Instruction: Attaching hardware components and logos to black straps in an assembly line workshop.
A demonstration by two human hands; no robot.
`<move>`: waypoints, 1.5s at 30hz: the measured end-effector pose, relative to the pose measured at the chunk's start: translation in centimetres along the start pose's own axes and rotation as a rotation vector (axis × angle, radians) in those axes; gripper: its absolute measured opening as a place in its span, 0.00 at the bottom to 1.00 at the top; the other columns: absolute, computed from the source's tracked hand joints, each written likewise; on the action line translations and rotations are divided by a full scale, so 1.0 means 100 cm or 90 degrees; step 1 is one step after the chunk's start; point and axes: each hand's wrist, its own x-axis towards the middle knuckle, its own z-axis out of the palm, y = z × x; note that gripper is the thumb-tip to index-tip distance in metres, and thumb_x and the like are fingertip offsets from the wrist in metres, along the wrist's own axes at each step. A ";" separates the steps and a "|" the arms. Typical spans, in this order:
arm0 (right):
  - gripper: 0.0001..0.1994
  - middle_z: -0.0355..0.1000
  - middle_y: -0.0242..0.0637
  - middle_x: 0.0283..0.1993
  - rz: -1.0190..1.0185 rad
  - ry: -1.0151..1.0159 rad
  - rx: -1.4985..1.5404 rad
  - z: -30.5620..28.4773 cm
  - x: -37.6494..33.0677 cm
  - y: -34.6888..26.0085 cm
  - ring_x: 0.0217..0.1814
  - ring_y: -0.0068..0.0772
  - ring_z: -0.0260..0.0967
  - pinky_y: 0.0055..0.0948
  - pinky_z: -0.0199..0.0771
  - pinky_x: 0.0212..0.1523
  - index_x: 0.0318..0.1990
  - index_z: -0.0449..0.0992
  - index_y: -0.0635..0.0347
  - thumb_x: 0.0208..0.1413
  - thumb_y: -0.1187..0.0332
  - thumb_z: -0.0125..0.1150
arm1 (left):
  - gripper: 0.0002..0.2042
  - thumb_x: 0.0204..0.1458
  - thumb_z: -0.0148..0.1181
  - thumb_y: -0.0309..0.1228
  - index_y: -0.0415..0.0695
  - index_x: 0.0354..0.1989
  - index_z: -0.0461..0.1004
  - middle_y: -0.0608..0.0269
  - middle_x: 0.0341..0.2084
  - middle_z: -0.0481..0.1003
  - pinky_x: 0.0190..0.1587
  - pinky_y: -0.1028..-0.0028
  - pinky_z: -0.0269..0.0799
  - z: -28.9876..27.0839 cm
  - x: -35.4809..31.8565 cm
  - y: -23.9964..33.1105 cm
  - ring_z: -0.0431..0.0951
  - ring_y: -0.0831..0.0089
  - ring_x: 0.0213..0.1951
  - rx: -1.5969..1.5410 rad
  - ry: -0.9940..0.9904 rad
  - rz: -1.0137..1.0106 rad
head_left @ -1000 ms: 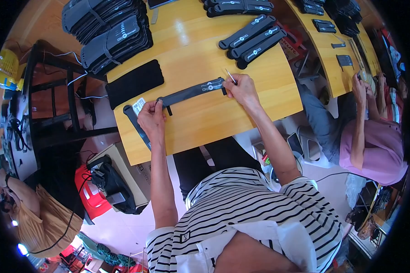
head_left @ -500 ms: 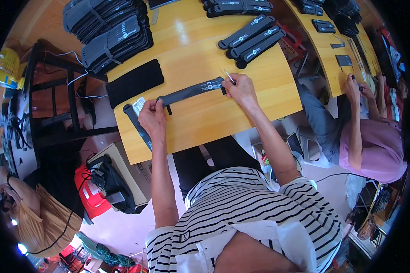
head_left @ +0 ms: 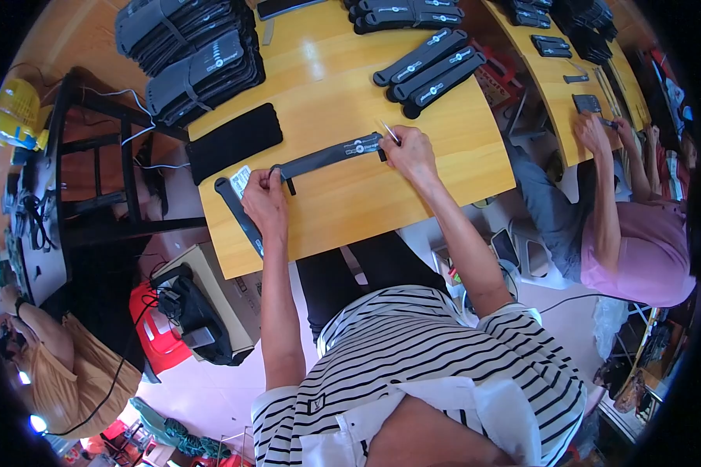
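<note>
A black strap [head_left: 327, 159] with white print is stretched across the yellow table between my two hands. My left hand [head_left: 265, 204] is closed, pinching the strap's left end between thumb and fingers. The right end is gripped by my right hand [head_left: 410, 152], also closed. A slim metal tool [head_left: 389, 131] with thin tips sticks out of my right hand; its exact kind is hidden by the fingers. Short dark tabs hang below the strap near both hands. Another black strap [head_left: 236, 212] lies partly under my left wrist, next to a white printed label [head_left: 241, 179].
A flat black fabric piece [head_left: 237, 143] lies left of the strap. Bundled black straps [head_left: 202, 74] are stacked at the far left, and several loose straps [head_left: 430, 68] lie at the far right. At the right-hand table [head_left: 562, 117] a co-worker in a pink top works.
My left hand and the straps appear slightly further right in the picture, as does the table's left side. Both hands keep their hold. The co-worker's hands on the right have shifted.
</note>
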 end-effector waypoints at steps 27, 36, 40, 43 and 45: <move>0.09 0.72 0.48 0.25 -0.090 0.062 -0.103 0.000 -0.009 -0.008 0.31 0.52 0.70 0.45 0.69 0.32 0.25 0.72 0.61 0.46 0.64 0.57 | 0.09 0.47 0.60 0.29 0.35 0.23 0.70 0.52 0.19 0.71 0.27 0.64 0.65 -0.001 -0.002 0.004 0.71 0.62 0.22 0.089 0.012 0.044; 0.08 0.72 0.49 0.27 -0.064 0.051 -0.109 -0.003 -0.011 -0.012 0.33 0.52 0.71 0.45 0.69 0.34 0.27 0.73 0.61 0.46 0.65 0.57 | 0.08 0.45 0.60 0.27 0.37 0.24 0.69 0.54 0.18 0.71 0.28 0.66 0.66 -0.003 -0.004 0.014 0.71 0.62 0.22 0.094 0.019 0.041; 0.08 0.72 0.50 0.27 -0.065 0.056 -0.101 -0.003 -0.011 -0.013 0.34 0.52 0.71 0.45 0.69 0.34 0.27 0.73 0.61 0.46 0.65 0.58 | 0.08 0.45 0.61 0.27 0.37 0.25 0.68 0.55 0.17 0.71 0.28 0.67 0.66 -0.002 -0.001 0.008 0.71 0.62 0.21 0.087 0.032 0.059; 0.08 0.72 0.50 0.28 -0.069 0.064 -0.093 -0.003 -0.008 -0.010 0.34 0.52 0.71 0.45 0.69 0.34 0.28 0.72 0.60 0.46 0.65 0.59 | 0.08 0.44 0.61 0.27 0.39 0.27 0.67 0.56 0.16 0.70 0.28 0.67 0.66 -0.001 -0.001 0.009 0.71 0.63 0.21 0.081 0.047 0.061; 0.08 0.72 0.50 0.28 -0.066 0.062 -0.094 -0.004 -0.008 -0.011 0.35 0.52 0.71 0.45 0.69 0.35 0.28 0.72 0.60 0.45 0.65 0.59 | 0.07 0.44 0.61 0.27 0.38 0.26 0.69 0.56 0.16 0.71 0.28 0.68 0.66 -0.001 -0.002 0.012 0.72 0.63 0.21 0.082 0.035 0.062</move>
